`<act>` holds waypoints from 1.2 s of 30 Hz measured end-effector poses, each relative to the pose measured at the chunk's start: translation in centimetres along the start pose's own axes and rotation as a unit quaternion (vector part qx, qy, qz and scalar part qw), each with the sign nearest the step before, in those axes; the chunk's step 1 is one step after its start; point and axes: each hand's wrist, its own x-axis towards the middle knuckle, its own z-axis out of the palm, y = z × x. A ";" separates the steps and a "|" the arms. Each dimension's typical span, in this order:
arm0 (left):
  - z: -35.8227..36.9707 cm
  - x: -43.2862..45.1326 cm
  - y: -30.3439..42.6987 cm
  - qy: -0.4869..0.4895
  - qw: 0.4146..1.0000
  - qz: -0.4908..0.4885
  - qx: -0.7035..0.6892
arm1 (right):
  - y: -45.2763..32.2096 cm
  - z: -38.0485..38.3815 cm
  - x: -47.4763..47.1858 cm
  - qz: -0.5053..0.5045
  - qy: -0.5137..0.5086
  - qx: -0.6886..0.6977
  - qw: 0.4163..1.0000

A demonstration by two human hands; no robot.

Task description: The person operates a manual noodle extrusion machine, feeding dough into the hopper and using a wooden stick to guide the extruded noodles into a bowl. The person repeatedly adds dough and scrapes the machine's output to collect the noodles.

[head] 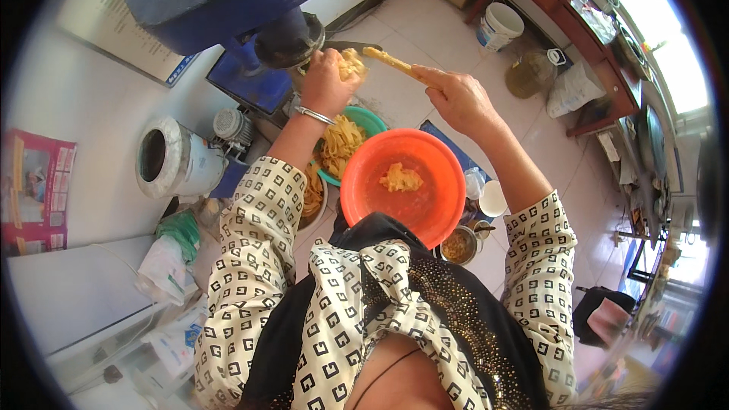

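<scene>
My left hand [327, 82] grips a lump of yellow dough [352, 65] beside the dark round metal mouth [287, 40] of a blue machine [228, 5]. My right hand [461, 99] is closed around a stick [393, 60] smeared with dough, its far end pointing towards the lump. Below both hands, an orange plastic basin [364, 154] holds another piece of yellow dough [401, 177]. A green basin [373, 119] of wide yellow noodles [342, 145] stands partly behind it. More noodles [312, 193] lie in a pale container, partly covered by my left sleeve.
An electric motor [233, 125] and a white drum-like container [188, 156] stand at the left. Right of the orange basin are a metal pot [459, 245] with food and a white cup [492, 199]. Farther right are a white bucket [500, 27], an oil jug [529, 71] and a red-brown table [569, 11].
</scene>
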 end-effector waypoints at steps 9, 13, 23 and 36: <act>0.2 -0.3 -0.7 0.015 0.997 -0.021 0.079 | 0.7 0.9 -0.9 -0.028 0.050 0.071 0.996; -1.5 -1.8 0.0 0.061 0.988 0.031 0.138 | -0.5 1.3 -0.6 -0.037 0.042 0.100 0.993; 0.1 -6.6 2.8 -0.046 0.984 0.071 0.154 | -4.0 2.5 1.9 -0.079 -0.073 -0.067 0.992; 1.8 -4.6 1.6 -0.094 0.953 0.063 0.280 | -5.4 3.6 5.3 -0.166 -0.103 -0.109 0.975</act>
